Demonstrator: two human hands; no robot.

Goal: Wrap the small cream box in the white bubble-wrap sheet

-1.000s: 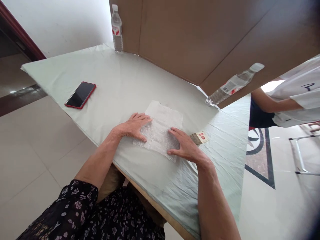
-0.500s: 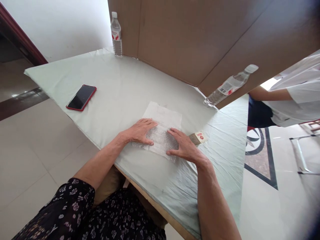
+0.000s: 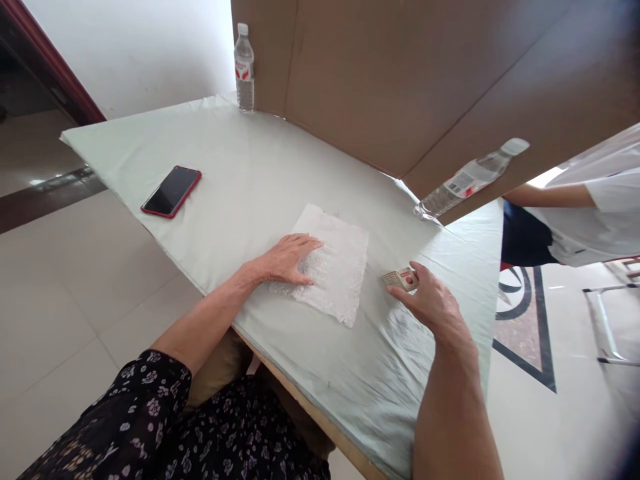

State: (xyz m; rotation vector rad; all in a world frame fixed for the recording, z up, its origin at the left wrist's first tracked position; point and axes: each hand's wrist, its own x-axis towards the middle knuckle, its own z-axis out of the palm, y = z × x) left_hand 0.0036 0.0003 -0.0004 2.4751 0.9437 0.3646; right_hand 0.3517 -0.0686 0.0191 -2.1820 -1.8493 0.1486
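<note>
A square sheet of bubble wrap (image 3: 336, 267) lies flat on the pale green tablecloth (image 3: 250, 173). My left hand (image 3: 287, 260) rests palm down on the sheet's left part, fingers stretched out. My right hand (image 3: 431, 303) is to the right of the sheet, thumb and fingers closing on a small box with a red label (image 3: 400, 279) that lies on the cloth.
A red-cased phone (image 3: 171, 191) lies at the table's left. One water bottle (image 3: 245, 68) stands at the back, another (image 3: 470, 179) leans at the right by a tall cardboard screen (image 3: 400, 73). Another person in white (image 3: 590, 213) is at the right.
My right hand left the bubble wrap and moved right to the small box. My left hand stayed on the sheet.
</note>
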